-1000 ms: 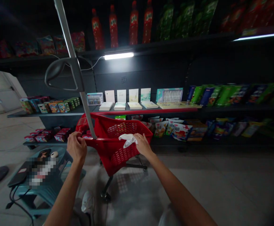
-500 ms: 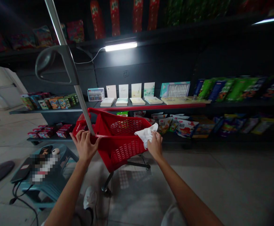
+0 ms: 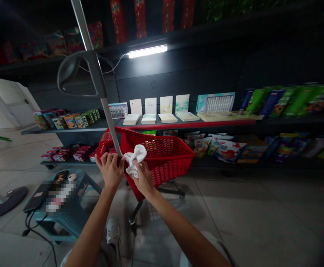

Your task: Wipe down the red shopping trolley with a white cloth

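1. The right hand [image 3: 144,180] has crossed the rim of the red shopping cart [image 3: 164,167], bringing the white cloth [image 3: 134,157] just beside the left hand [image 3: 110,171]. Both hands are now working at one spot.
2. The left fingers [image 3: 107,159] are clenched on the cart's rim, next to its grey metal pole [image 3: 110,115]. The right fingers [image 3: 138,168] grasp the bunched cloth.
3. The cloth sits at the cart's near corner, between the hands.
4. The cart's basket has red mesh walls. Its floor is hidden, so I cannot tell what it holds.
5. Left of the cart, a blue plastic stool [image 3: 75,185] carries a white computer mouse [image 3: 72,177].
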Motion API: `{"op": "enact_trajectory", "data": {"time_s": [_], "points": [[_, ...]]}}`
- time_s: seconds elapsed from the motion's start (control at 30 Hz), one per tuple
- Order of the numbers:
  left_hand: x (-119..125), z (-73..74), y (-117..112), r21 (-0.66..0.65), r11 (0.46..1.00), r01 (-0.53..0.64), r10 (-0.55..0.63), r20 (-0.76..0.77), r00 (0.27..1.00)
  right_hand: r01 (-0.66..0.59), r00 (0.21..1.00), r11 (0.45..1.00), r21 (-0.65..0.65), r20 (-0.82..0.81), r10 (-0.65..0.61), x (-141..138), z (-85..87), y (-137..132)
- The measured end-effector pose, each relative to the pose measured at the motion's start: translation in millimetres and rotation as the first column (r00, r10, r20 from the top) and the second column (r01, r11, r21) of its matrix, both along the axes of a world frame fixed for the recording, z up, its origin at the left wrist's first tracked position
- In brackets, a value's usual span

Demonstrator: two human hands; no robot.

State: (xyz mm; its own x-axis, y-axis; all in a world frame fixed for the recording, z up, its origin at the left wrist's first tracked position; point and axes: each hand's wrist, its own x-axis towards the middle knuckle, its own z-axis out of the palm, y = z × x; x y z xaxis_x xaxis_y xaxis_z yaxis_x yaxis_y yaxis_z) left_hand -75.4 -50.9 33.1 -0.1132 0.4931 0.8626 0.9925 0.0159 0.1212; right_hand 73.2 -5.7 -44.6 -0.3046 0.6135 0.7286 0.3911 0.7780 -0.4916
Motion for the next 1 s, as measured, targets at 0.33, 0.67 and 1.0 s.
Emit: {"op": "enact_trajectory", "data": {"time_s": [0.33,0.67,1.0], "points": [[0,-1.4,6,-0.002,1.0,0.0,0.0,0.025,1.0,-0.179,0.832,0.978,0.105,0.547,0.094,-32,-81.3,-4],[-8,-4.3,16,-0.041,0.999,0.035,-0.034,0.036,0.999,-0.183,0.703,0.983,0.012,0.701,0.122,-18,-149.2,3],[-12,-4.3,27,-0.041,0.998,0.049,-0.047,0.054,0.997,-0.044,0.808,0.994,-0.096,0.582,0.092,24,-103.6,25]]}}
